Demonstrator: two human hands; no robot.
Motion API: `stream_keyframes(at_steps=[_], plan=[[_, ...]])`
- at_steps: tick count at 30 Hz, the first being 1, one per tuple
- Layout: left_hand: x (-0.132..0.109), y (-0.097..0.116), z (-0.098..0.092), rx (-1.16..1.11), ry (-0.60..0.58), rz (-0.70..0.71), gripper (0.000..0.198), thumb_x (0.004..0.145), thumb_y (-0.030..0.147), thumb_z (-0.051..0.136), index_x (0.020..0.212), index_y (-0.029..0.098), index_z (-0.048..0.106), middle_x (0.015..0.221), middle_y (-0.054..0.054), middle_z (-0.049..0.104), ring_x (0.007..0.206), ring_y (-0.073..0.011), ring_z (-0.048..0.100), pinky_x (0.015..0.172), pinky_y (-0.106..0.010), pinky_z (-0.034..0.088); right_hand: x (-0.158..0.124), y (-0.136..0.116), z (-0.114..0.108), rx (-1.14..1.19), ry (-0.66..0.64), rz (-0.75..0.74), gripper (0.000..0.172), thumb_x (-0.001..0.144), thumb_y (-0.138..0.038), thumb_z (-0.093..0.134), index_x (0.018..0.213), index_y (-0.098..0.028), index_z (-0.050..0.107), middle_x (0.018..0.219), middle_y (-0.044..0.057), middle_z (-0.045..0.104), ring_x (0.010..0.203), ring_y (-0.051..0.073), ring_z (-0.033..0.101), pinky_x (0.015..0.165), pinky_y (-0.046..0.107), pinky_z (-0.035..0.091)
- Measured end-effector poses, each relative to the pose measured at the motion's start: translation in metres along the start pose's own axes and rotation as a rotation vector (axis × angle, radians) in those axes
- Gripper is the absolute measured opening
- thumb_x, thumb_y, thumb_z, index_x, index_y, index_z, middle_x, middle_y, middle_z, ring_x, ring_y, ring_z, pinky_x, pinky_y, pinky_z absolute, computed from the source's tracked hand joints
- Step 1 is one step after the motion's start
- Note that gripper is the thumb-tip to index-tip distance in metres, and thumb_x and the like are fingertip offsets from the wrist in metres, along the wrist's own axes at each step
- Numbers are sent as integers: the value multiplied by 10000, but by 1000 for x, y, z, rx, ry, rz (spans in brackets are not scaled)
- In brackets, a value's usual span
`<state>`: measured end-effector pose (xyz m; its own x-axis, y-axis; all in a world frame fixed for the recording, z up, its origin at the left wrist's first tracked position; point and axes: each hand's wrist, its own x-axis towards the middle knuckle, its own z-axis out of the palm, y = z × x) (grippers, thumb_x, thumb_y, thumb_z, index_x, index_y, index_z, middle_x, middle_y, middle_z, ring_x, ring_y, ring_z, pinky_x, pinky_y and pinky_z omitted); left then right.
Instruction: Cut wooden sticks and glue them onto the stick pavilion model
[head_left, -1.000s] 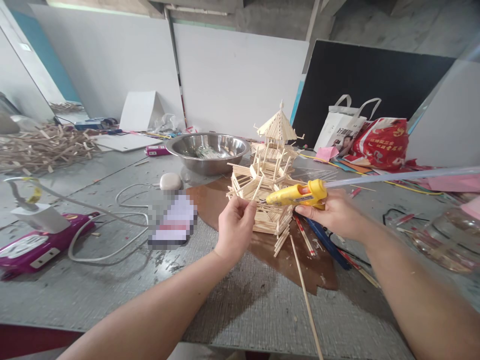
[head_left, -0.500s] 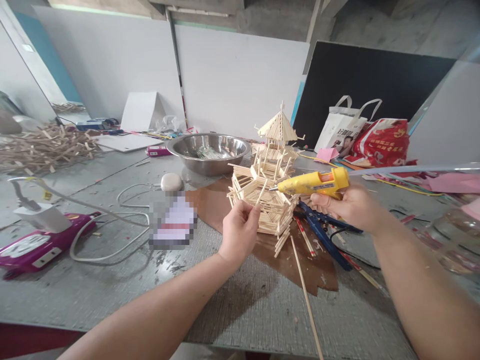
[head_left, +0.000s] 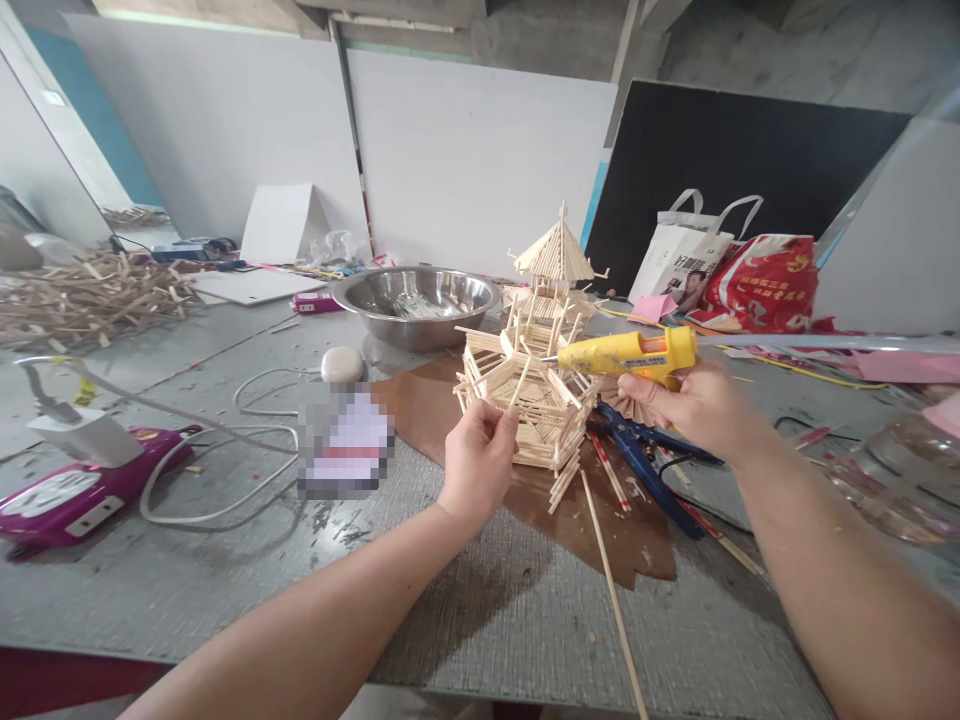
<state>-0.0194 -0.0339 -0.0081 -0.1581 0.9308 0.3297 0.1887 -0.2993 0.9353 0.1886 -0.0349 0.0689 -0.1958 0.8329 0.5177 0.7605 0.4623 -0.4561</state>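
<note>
Your left hand (head_left: 480, 465) pinches a short wooden stick (head_left: 520, 382) between thumb and finger, its free end slanting up and away from you. Your right hand (head_left: 701, 405) is wrapped around the grip of a yellow glue gun (head_left: 626, 357), whose metal nozzle points left, close to the top of that stick; whether they touch, you cannot tell. The stick tower (head_left: 534, 335) stands just beyond your left hand, with the nozzle in front of its right side.

The tower is made of pale, thin, round sticks, laid in many-sided tiers under a pointed roof with upturned corners. It rests on a flat brown sheet (head_left: 570, 530) with a ragged edge, spread on the grey, streaky-textured table (head_left: 322, 600). A long translucent rod (head_left: 817, 343) runs out behind the glue gun. Below your right hand lies a blue tool (head_left: 656, 475), and a long stick (head_left: 611, 580) stretches toward you past the table's edge.

Behind your left hand, a shiny round steel bowl (head_left: 349, 297) holds slender, clear, greenish pieces. At far right is a see-through jar (head_left: 892, 485); its contents are too blurred to tell. A white bag (head_left: 671, 255) with loop handles leans beside a crinkled red bag (head_left: 769, 285); what they hold is hidden.
</note>
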Motion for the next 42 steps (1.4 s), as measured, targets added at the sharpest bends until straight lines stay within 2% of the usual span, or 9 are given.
stream_keyframes(at_steps=[3, 7, 11, 21, 28, 37, 42], plan=[[0, 1, 0, 18, 3, -5, 267, 723, 409, 502, 597, 180, 443, 493, 36, 491, 464, -86, 433, 492, -210, 346, 1, 0, 5, -2, -6, 26, 262, 753, -436, 485, 851, -231, 614, 714, 33, 639, 696, 202, 599, 513, 284, 445], [1, 1, 1, 15, -5, -26, 287, 715, 428, 507, 583, 182, 439, 483, 41, 482, 456, -86, 423, 493, -211, 336, 3, 1, 11, 13, 28, -39, 278, 758, -439, 476, 856, -223, 622, 716, 34, 639, 759, 221, 599, 562, 305, 466], [1, 1, 3, 72, 9, 4, 296, 726, 430, 493, 574, 183, 438, 481, 39, 480, 467, -89, 431, 488, -208, 325, 3, 3, 14, -7, 30, -35, 292, 759, -434, 477, 866, -206, 624, 784, 47, 649, 806, 230, 595, 621, 322, 472], [1, -1, 5, 129, 16, 17, 294, 739, 436, 473, 589, 186, 440, 492, 37, 480, 482, -96, 447, 495, -215, 327, 4, 0, 18, 0, 13, -75, 271, 762, -390, 488, 887, -195, 628, 871, 42, 666, 836, 209, 599, 741, 337, 460], [1, 0, 6, 145, -3, 13, 292, 746, 439, 466, 599, 188, 437, 496, 37, 495, 488, -94, 452, 499, -208, 336, 4, 0, 18, -5, 11, -62, 288, 760, -390, 488, 917, -193, 626, 874, 45, 667, 820, 203, 603, 731, 328, 467], [0, 4, 6, 102, -11, -12, 299, 743, 432, 473, 578, 186, 435, 486, 41, 496, 476, -88, 445, 506, -204, 351, 5, 3, 18, -27, 22, -26, 290, 749, -416, 490, 866, -189, 628, 847, 49, 668, 817, 209, 601, 727, 331, 461], [0, 3, 6, 99, -19, -17, 296, 741, 428, 475, 575, 186, 432, 480, 46, 496, 474, -88, 450, 514, -206, 355, 5, 5, 16, -47, 35, -16, 288, 749, -416, 486, 841, -183, 630, 812, 51, 666, 776, 209, 605, 676, 324, 468]])
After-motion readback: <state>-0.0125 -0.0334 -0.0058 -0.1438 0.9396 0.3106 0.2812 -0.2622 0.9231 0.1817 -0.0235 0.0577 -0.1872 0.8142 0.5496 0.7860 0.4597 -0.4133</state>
